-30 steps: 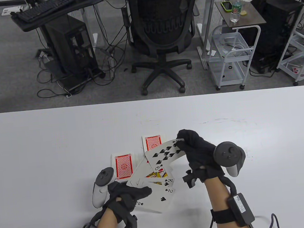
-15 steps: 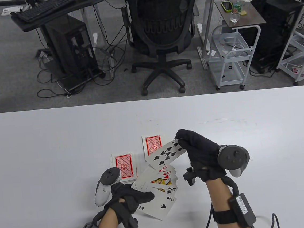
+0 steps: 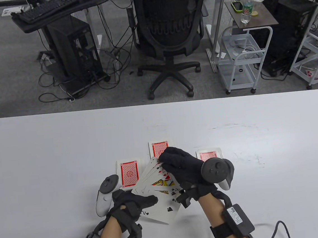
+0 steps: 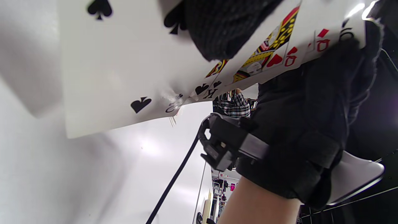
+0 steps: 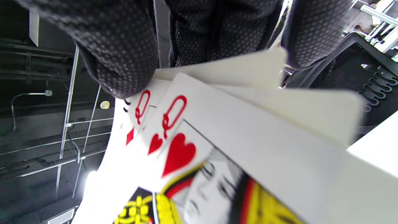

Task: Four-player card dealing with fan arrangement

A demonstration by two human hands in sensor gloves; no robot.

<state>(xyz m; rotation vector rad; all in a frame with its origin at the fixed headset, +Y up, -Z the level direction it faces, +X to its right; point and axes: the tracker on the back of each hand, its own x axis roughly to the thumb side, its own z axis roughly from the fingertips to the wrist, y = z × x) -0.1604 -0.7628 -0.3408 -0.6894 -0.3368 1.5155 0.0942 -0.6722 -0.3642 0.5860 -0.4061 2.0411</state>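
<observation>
Both hands on the fan

Now the left hand [image 3: 133, 204] grips the face-up fan [image 3: 157, 193] at its lower corner, thumb on top. Over the fan's top edge, the right hand [image 3: 182, 168] pinches cards by the queens [image 5: 168, 124]. Face-down piles [image 3: 129, 173] lie beyond both hands.

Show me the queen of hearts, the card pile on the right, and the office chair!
queen of hearts [image 5: 174, 146], right wrist view, on its big red heart.
card pile on the right [image 3: 207, 155], table view, on its red back.
office chair [image 3: 170, 17], table view, on its mesh backrest.
</observation>
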